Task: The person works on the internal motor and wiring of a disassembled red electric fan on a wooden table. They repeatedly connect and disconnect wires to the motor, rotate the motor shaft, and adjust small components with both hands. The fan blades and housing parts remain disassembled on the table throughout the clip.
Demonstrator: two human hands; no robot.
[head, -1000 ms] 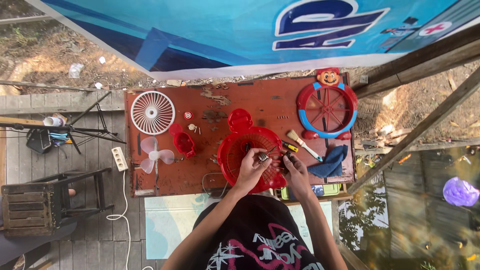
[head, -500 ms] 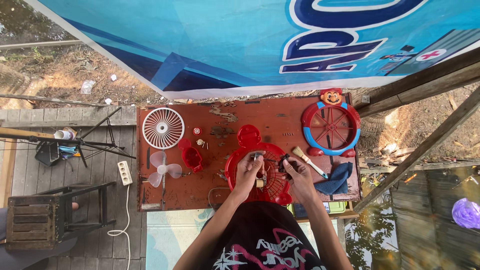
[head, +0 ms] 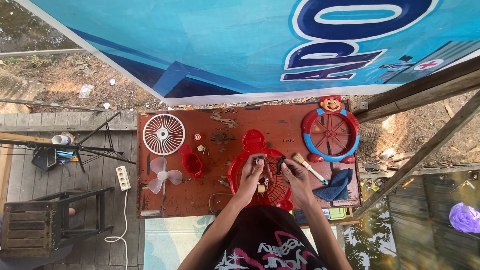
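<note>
Working over the red fan grille (head: 239, 177) that lies face up on the near edge of the red desk (head: 280, 125), both hands meet above its middle. The left hand (head: 254, 172) pinches a small metal part (head: 260, 160) between thumb and fingertips, with a pale spool-like piece (head: 261, 188) just below its palm inside the grille. The right hand (head: 295, 175) grips a small dark tool (head: 281, 163) whose tip points toward that metal part; the two hands sit close, almost touching.

Just right of the grille lies a paintbrush (head: 309, 168) with a pale handle, and beyond it a folded blue cloth (head: 336, 185) at the desk's right edge. Left of the grille sits a small red housing (head: 192, 162), and farther left a translucent pink fan blade (head: 162, 176). Behind the blade, a white round grille (head: 164, 134) rests flat. Far right of the red grille, at the back corner, stands a red and blue ring frame (head: 330, 134) topped with a cartoon figure. A white power strip (head: 122, 177) lies on the planks left of the desk, and a large blue banner (head: 240, 45) hangs beyond the desk's far edge.
</note>
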